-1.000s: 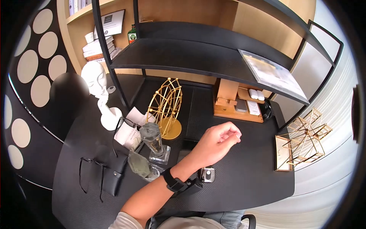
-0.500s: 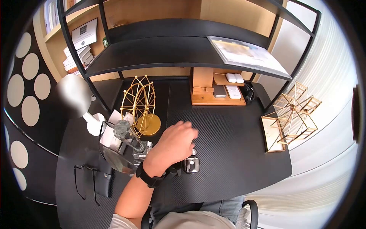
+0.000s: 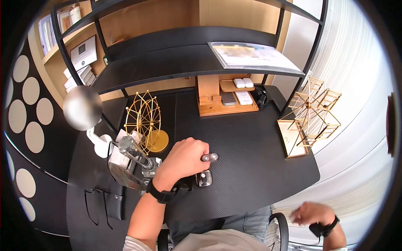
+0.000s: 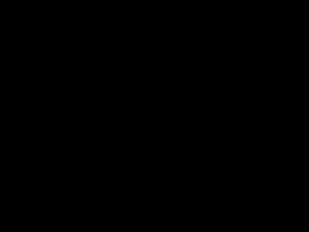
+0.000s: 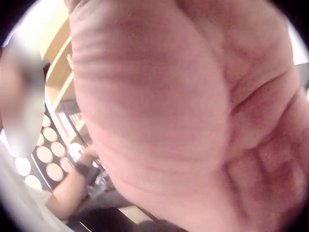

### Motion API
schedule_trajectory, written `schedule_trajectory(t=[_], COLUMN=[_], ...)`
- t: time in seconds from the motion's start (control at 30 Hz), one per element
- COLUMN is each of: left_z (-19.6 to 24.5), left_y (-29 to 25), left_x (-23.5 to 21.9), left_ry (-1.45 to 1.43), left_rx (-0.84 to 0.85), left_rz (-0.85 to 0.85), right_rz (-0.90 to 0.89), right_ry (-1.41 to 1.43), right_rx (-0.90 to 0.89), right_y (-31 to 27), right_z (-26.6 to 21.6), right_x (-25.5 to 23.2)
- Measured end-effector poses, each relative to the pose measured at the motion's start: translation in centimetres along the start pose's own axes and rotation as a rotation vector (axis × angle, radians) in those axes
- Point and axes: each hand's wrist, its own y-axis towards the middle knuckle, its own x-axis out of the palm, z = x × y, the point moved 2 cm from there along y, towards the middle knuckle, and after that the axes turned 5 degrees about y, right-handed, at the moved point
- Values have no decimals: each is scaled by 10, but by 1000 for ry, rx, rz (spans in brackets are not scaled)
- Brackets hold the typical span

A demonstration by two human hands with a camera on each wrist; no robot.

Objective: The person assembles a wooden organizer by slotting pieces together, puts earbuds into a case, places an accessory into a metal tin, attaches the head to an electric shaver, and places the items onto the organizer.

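Observation:
In the head view my left hand (image 3: 182, 159) reaches over the desk, its fingers curled at a small object with two round silver heads (image 3: 210, 157). The rest of that object is hidden by the hand. Just below the fingers, on the desk, stands a shiny silver device (image 3: 204, 178) with a light oval button on its front. My right hand (image 3: 312, 213) is raised off the desk's right front edge, blurred, holding nothing. Its palm (image 5: 154, 96) fills most of the right wrist view, fingers loosely bent. The left wrist view is black.
Glass trophies (image 3: 134, 152) and a gold wire ornament (image 3: 144, 119) stand left of my left arm. Glasses (image 3: 98, 201) lie beside a black case (image 3: 117, 205). A wooden organizer (image 3: 228, 108) is at the back; a gold Ferris wheel model (image 3: 310, 108) stands right. A black shelf (image 3: 167, 62) spans above.
My left hand has come down to the silver device and closed on the two-headed object. My right hand has entered at the lower right. The head view has turned right.

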Motion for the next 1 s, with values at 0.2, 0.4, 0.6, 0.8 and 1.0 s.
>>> schedule_trajectory(t=[0.2, 0.4, 0.6, 0.8, 1.0], left_z=[24, 4, -7, -9, -4], left_y=[-8, -21, -21, -44, -38], left_x=[-13, -7, 6, 18, 27], left_ry=[-377, -422, -443, 204, 125], left_rx=[91, 31, 7, 49, 108], left_rz=[-35, 12, 27, 0, -67], right_rz=[813, 666, 555, 357, 281], right_ry=[225, 296, 263, 1092, 1354], right_rx=[-722, -949, -926, -747, -669], right_y=[90, 181, 195, 242, 253], right_z=[-135, -171, -183, -138, -130], right_x=[-93, -122, -140, -142, -136])
